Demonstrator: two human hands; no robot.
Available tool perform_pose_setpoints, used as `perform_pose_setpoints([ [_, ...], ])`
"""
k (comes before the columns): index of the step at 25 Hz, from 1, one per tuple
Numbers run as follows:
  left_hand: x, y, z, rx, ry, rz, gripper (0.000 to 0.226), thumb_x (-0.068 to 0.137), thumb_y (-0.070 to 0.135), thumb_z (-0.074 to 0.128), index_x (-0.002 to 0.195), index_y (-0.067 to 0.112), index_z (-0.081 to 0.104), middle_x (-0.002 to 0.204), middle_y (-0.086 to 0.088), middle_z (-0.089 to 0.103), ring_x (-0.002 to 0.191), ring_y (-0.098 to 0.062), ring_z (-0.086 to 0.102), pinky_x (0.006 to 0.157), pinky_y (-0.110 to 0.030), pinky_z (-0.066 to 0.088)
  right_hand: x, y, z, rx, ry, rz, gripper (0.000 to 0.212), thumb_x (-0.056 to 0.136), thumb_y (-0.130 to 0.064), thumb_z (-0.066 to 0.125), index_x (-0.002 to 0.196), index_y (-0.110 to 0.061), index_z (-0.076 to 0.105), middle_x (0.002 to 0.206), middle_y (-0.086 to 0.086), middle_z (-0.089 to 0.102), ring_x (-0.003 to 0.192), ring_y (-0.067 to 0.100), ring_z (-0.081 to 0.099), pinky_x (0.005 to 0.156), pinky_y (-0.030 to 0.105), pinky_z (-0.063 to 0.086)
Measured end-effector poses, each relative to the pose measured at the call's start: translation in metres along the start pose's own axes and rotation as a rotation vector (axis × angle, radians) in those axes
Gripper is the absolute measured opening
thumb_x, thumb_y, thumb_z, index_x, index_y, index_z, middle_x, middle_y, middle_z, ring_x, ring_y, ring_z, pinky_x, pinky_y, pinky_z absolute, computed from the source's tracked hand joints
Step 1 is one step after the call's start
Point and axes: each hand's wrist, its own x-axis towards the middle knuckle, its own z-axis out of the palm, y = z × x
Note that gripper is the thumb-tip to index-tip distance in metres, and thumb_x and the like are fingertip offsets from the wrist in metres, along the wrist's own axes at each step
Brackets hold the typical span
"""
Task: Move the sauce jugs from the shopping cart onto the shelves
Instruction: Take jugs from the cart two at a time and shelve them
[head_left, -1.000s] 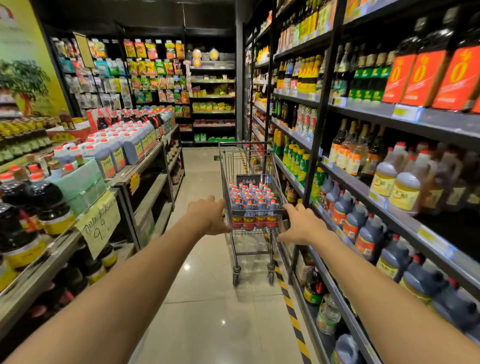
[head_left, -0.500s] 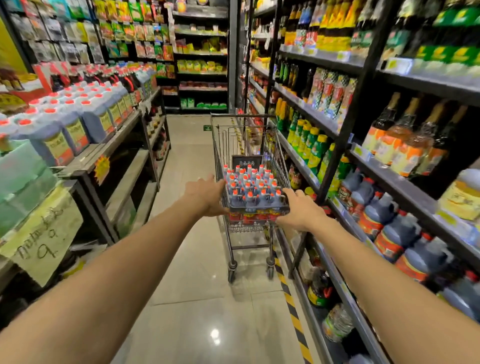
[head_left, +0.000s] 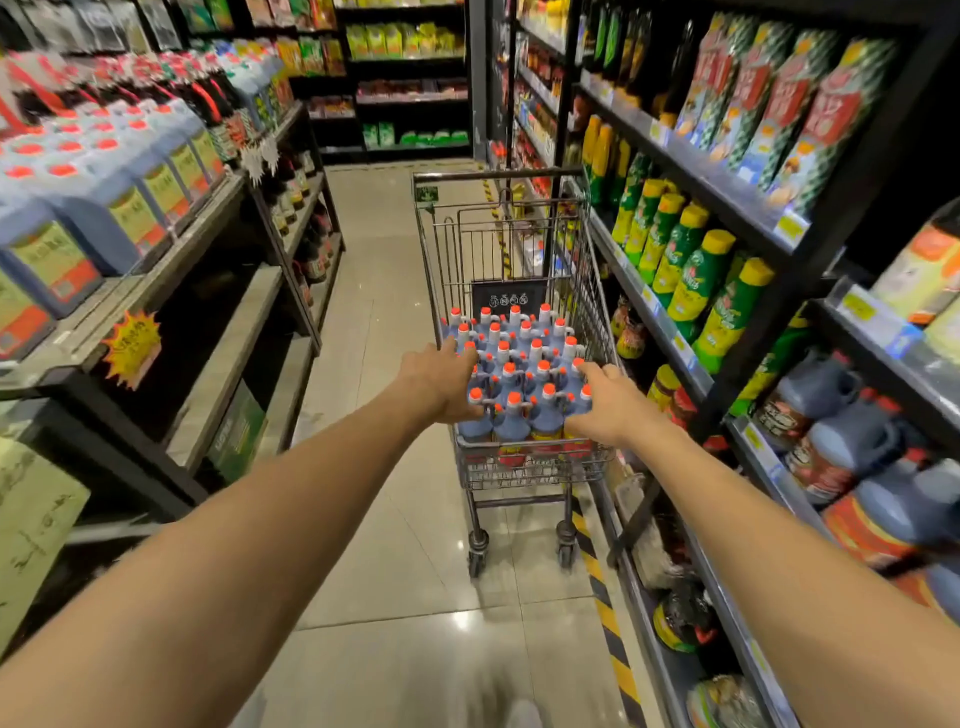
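Centre frame, my left hand (head_left: 441, 382) and right hand (head_left: 608, 408) hover open over dark red-capped plastic sauce jugs (head_left: 511, 423) in the grey wire shopping cart (head_left: 519, 470); I'd hook handles, one each.

Both hands, left (head_left: 441, 384) and right (head_left: 605, 402), off the shopping cart (head_left: 524, 470) rim, now spread-fingered over the sauce jugs (head_left: 511, 364).

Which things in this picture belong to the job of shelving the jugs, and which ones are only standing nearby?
For the job: sauce jugs, shopping cart, left hand, right hand, right shelf holding similar jugs.

Only nearby: green bottles, blue containers on the left, yellow star tag, boxed bottles above.
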Motion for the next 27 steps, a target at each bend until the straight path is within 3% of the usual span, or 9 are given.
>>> perform_pose_setpoints([
  [6, 0.084, 0.003, 0.034, -0.054, -0.083, 0.019, 0.091, 0.08, 0.063, 0.062, 0.151, 0.022, 0.021, 0.148, -0.012, 0.036, 0.13, -0.033, 0.042, 0.101, -0.049, 0.045, 0.093, 0.017, 0.022, 0.021, -0.07, -0.008, 0.078, 0.086, -0.03, 0.065, 0.151, -0.017, 0.025, 0.153, 0.013, 0.029, 0.134, 0.037, 0.039, 0.098, 0.048, 0.046],
  [13, 0.187, -0.027, 0.103, -0.029, -0.173, 0.051, 0.082, 0.083, 0.061, 0.058, 0.145, 0.017, 0.028, 0.146, -0.009, 0.037, 0.132, -0.033, 0.039, 0.105, -0.051, 0.037, 0.181, 0.033, 0.083, 0.02, -0.144, 0.054, 0.067, 0.088, -0.023, 0.066, 0.145, -0.015, 0.033, 0.144, 0.013, 0.037, 0.131, 0.035, 0.041, 0.096, 0.046, 0.047],
  [16, 0.23, -0.037, 0.135, 0.027, -0.181, 0.088, 0.081, 0.083, 0.059, 0.059, 0.145, 0.016, 0.029, 0.144, -0.009, 0.041, 0.131, -0.033, 0.041, 0.106, -0.048, 0.034, 0.218, 0.041, 0.12, 0.044, -0.22, 0.088, 0.065, 0.087, -0.022, 0.065, 0.143, -0.014, 0.033, 0.143, 0.009, 0.038, 0.123, 0.036, 0.048, 0.089, 0.048, 0.049],
  [20, 0.273, -0.033, 0.185, 0.008, -0.236, 0.188, 0.065, 0.086, 0.037, 0.063, 0.139, 0.011, 0.036, 0.138, -0.013, 0.046, 0.125, -0.034, 0.047, 0.098, -0.04, 0.041, 0.262, 0.049, 0.173, 0.108, -0.283, 0.106, 0.057, 0.087, -0.016, 0.062, 0.138, -0.007, 0.038, 0.146, 0.012, 0.035, 0.12, 0.038, 0.049, 0.086, 0.045, 0.048],
  [24, 0.302, -0.016, 0.229, 0.035, -0.341, 0.21, 0.052, 0.091, 0.018, 0.06, 0.137, 0.01, 0.039, 0.133, -0.013, 0.051, 0.124, -0.032, 0.052, 0.094, -0.04, 0.046, 0.292, 0.06, 0.215, 0.097, -0.276, 0.102, 0.038, 0.084, -0.006, 0.06, 0.121, -0.004, 0.047, 0.13, 0.017, 0.042, 0.112, 0.04, 0.051, 0.082, 0.046, 0.048],
  [27, 0.322, -0.006, 0.25, 0.037, -0.404, 0.185, 0.041, 0.094, 0.011, 0.054, 0.135, 0.008, 0.046, 0.133, -0.016, 0.055, 0.122, -0.034, 0.056, 0.091, -0.042, 0.048, 0.308, 0.069, 0.231, 0.042, -0.228, 0.099, 0.038, 0.087, -0.005, 0.061, 0.123, -0.004, 0.051, 0.138, 0.014, 0.036, 0.112, 0.04, 0.052, 0.08, 0.042, 0.047],
])
